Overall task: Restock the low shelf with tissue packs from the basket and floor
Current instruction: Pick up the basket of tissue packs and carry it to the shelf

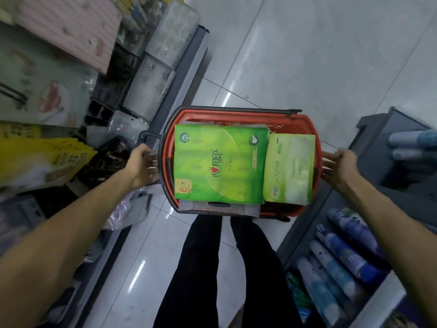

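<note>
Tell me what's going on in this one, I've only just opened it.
A person stands in a shop aisle over a red basket, the left hand at one side and the right hand at the other. Blur hides whether the fingers grip the rim or only touch it. Inside lie a large green tissue pack and a paler green pack beside it. Blue-wrapped packs fill a low shelf to the right. No pack is in hand yet.

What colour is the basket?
The basket is red with dark handles, seen in the head view.
</note>
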The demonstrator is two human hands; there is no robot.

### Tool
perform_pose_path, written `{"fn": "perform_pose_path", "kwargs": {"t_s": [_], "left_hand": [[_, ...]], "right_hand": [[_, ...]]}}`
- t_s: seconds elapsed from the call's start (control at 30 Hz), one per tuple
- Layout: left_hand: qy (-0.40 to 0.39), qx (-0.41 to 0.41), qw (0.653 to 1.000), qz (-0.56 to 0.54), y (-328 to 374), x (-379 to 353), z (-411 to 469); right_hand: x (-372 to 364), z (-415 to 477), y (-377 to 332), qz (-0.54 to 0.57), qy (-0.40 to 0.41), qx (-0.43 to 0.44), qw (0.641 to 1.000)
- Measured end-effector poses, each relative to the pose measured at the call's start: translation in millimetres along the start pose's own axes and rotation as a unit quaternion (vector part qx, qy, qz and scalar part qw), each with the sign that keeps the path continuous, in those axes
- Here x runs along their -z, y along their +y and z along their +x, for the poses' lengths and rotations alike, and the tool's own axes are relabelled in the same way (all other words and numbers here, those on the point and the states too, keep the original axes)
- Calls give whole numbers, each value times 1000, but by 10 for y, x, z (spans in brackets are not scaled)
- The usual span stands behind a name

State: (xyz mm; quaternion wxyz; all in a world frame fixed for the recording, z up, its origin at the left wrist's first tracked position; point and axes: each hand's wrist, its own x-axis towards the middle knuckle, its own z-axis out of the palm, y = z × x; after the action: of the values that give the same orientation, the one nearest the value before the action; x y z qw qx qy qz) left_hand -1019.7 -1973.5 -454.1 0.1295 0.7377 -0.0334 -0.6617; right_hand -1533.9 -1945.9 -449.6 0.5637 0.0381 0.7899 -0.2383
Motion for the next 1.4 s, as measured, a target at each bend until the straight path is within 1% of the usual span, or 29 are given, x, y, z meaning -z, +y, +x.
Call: {"fn": "perform_pose_path", "kwargs": {"t_s": [0.17,0.33,0.4,0.47,0.53,0.63,0.73,0.83,0.93,1.07,1.23,1.33,1.4], "left_hand": [[16,11,999,-38,-244,581,-614],[78,-28,995,-62,-566,801,-1350],[100,-39,989,-101,-700,962,-1628],[107,-18,983,-149,-829,1098,-1885],[99,0,975,-201,-1002,1200,-2151],[102,4,961,-258,-1381,1388,-2474],[88,-4,947,-308,-1857,1535,-2779],[103,-8,926,-363,-2404,1604,-3012],[122,-14,902,-413,-2980,1614,-3191],[156,-4,857,-491,-3746,1571,-3447],[174,14,796,-579,-4700,1505,-3811],[185,23,763,-619,-5239,1474,-4013],[198,34,734,-649,-5595,1463,-4140]], "right_hand": [[-363,-580,-275,-74,-27,37,996],[-699,-1225,-438,-162,-76,75,981],[-839,-1487,-517,-196,-97,96,971],[-975,-1741,-608,-229,-117,113,960],[-1088,-1960,-638,-263,-133,123,948],[-1229,-2215,-618,-321,-162,140,922],[-1399,-2497,-585,-354,-185,143,905],[-1620,-2770,-517,-382,-215,150,886],[-1857,-3035,-399,-440,-249,150,850],[-2206,-3459,-135,-509,-281,150,800],[-2621,-4025,512,-582,-310,155,735],[-2892,-4360,1025,-641,-319,156,681],[-3065,-4578,1424,-679,-324,157,640]]}}
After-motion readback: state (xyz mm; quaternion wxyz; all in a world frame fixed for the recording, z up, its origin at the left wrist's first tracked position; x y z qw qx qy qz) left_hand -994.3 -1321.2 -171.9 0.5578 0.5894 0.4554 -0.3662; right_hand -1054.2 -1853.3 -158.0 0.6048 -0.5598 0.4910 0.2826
